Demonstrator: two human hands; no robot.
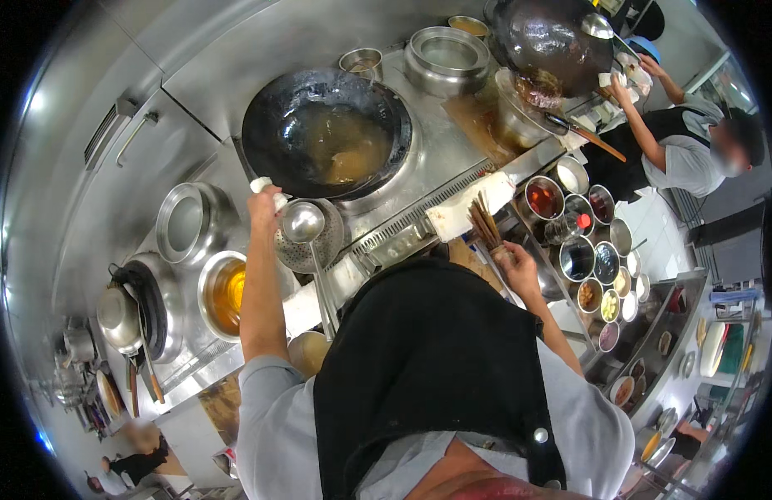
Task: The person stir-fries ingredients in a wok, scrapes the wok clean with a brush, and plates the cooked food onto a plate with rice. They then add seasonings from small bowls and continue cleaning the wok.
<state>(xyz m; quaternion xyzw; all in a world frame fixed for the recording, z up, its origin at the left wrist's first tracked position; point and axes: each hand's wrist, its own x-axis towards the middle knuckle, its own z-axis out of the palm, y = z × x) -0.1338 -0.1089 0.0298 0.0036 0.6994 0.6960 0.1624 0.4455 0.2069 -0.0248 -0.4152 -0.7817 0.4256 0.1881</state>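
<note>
My left hand (265, 203) grips a white cloth (261, 184) against the near-left rim of a large black wok (279, 137). Brownish, cloudy liquid (348, 147) pools in the wok, which sits over the range. In my right hand (517, 267) is a bamboo wok brush (484, 224), its bristles pointing up and away from me beside a stained white cloth (473, 203) on the range's front edge. Just right of my left forearm, a steel ladle (303, 222) rests across a round perforated strainer (332, 231), its handle towards me.
A basin of yellow oil (214, 297) stands left of my forearm. Several seasoning containers (576, 256) crowd the right, with a red-capped bottle (564, 229). Beyond them a co-worker (679, 137) stands near a second, tilted wok (548, 47). A lidded steel pot (448, 62) stands behind.
</note>
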